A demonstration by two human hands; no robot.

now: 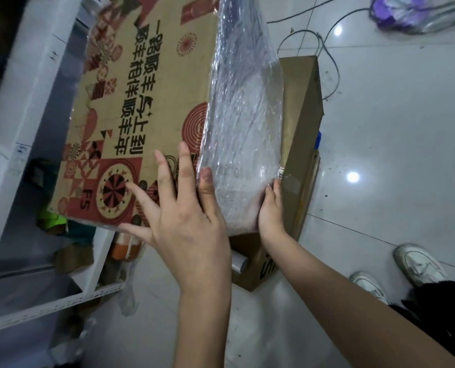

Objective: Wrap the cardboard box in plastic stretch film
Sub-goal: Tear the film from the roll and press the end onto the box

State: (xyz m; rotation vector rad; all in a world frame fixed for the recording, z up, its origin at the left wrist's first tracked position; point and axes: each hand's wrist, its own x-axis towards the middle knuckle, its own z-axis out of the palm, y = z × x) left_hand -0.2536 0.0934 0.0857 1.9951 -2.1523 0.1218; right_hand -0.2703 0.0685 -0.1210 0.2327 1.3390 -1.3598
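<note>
Forearms are reaching in from the lower edge; the left hand (184,208) is lying flat, fingers spread, against the printed face of the tall brown cardboard box with red patterns and black lettering (141,110), while the right hand (271,211) is curling round its near right corner, gripping the clear wrinkled plastic stretch film (242,123) covering that side. The box is standing on a plain brown carton (303,123) on the glossy white tiled floor (393,128), beside a white metal shelf rack (27,88)
</note>
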